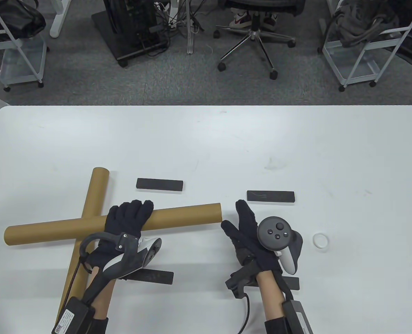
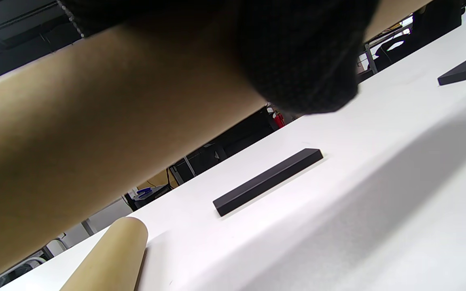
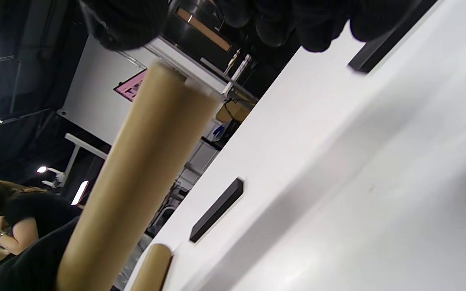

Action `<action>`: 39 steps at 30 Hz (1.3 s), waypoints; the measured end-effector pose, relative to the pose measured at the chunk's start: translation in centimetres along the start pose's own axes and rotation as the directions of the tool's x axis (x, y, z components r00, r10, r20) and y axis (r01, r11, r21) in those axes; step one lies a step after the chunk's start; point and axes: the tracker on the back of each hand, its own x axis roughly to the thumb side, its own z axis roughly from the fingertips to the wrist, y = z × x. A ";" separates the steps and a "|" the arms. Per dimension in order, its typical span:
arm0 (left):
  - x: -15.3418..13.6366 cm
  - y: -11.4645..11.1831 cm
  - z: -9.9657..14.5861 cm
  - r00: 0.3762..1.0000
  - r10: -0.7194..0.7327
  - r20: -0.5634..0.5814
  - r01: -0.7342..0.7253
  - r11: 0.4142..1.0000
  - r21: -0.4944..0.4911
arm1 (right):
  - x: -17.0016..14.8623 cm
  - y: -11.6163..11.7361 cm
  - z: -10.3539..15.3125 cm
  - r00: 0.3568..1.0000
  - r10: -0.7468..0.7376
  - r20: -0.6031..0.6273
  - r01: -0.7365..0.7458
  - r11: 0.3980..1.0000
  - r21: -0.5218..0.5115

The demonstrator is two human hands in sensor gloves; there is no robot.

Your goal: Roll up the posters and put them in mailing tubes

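Observation:
A brown mailing tube [image 1: 178, 217] lies crosswise over a second brown tube [image 1: 93, 198] on the white table [image 1: 206, 139]. My left hand [image 1: 131, 217] grips the upper tube near its middle, fingers curled over it; in the left wrist view this tube [image 2: 95, 121] fills the frame under a gloved finger [image 2: 297, 60]. My right hand [image 1: 237, 222] is open just beyond the tube's right end, apart from it. The right wrist view shows that tube end [image 3: 168, 93] below the fingers [image 3: 297, 24]. A small white ring-shaped cap [image 1: 321, 240] lies right of my right hand.
Several black bars lie on the table: one behind the tubes [image 1: 159, 184], one ahead of my right hand [image 1: 270, 196], one under my left wrist [image 1: 153, 276], one beside my right wrist [image 1: 291, 282]. An office chair [image 1: 251, 34] and carts stand beyond the far edge.

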 end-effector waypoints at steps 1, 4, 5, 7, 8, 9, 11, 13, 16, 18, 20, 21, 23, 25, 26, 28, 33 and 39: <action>0.0 0.0 0.0 1.000 0.001 -0.001 -0.001 1.000 -0.002 | -0.2 -0.6 0.0 1.000 0.023 -0.011 -0.023 1.000 -0.014; -0.1 -0.1 -0.1 1.000 0.004 -0.002 -0.004 1.000 -0.005 | -1.3 -3.2 0.1 0.984 0.163 -0.075 -0.166 0.985 -0.044; -0.1 -0.1 -0.1 1.000 0.004 -0.003 -0.004 1.000 -0.005 | -1.7 -3.9 0.1 0.976 0.198 -0.093 -0.203 0.978 -0.048; -0.1 0.0 -0.1 1.000 0.003 -0.001 -0.003 1.000 -0.003 | -2.6 -5.4 0.2 0.958 0.257 -0.127 -0.265 0.963 -0.050; -0.1 0.0 -0.1 1.000 0.002 -0.001 -0.002 1.000 -0.002 | -3.0 -5.9 0.2 0.951 0.277 -0.139 -0.286 0.957 -0.050; -0.1 0.0 -0.1 1.000 0.001 -0.001 -0.001 1.000 -0.002 | -3.7 -6.6 0.3 0.939 0.302 -0.162 -0.312 0.949 -0.039; -0.1 0.0 -0.1 1.000 0.001 -0.002 -0.001 1.000 0.000 | -4.7 -7.6 0.4 0.906 0.371 -0.205 -0.383 0.923 -0.021; -0.1 -0.1 -0.1 1.000 0.004 -0.003 -0.004 1.000 -0.002 | -5.6 -8.4 0.4 0.861 0.453 -0.231 -0.465 0.885 0.001; -0.1 -0.1 -0.1 1.000 0.010 0.000 -0.010 1.000 -0.008 | -6.7 -9.0 0.4 0.780 0.570 -0.258 -0.578 0.814 0.053; -0.2 -0.1 -0.1 1.000 0.014 -0.002 -0.014 1.000 -0.010 | -7.9 -9.4 0.3 0.712 0.647 -0.274 -0.653 0.753 0.083; -0.2 -0.1 0.0 1.000 0.017 -0.005 -0.017 1.000 -0.008 | -8.9 -9.5 0.1 0.666 0.683 -0.299 -0.685 0.719 0.116; -0.3 -0.1 0.0 1.000 0.017 -0.006 -0.017 1.000 -0.007 | -9.3 -9.5 0.0 0.645 0.700 -0.306 -0.700 0.702 0.133; -0.3 -0.1 0.0 1.000 0.018 -0.007 -0.018 1.000 -0.007 | -10.1 -9.5 -0.2 0.592 0.740 -0.319 -0.735 0.658 0.163; -0.3 -0.2 0.0 1.000 0.016 -0.008 -0.016 1.000 -0.009 | -10.7 -9.4 -0.4 0.550 0.769 -0.327 -0.758 0.624 0.193; -0.3 -0.2 0.0 1.000 0.016 -0.007 -0.016 1.000 -0.011 | -11.1 -9.4 -0.5 0.521 0.785 -0.334 -0.767 0.603 0.220; -0.3 -0.1 0.0 1.000 0.016 -0.007 -0.016 1.000 -0.012 | -11.6 -9.4 -0.6 0.516 0.783 -0.348 -0.756 0.607 0.245; -0.3 -0.1 -0.1 1.000 0.018 -0.006 -0.018 1.000 -0.013 | -12.3 -9.2 -0.8 0.496 0.788 -0.365 -0.755 0.598 0.267; -0.4 -0.2 -0.1 1.000 0.025 -0.004 -0.025 1.000 -0.014 | -12.4 -8.8 -1.0 0.428 0.834 -0.348 -0.806 0.527 0.272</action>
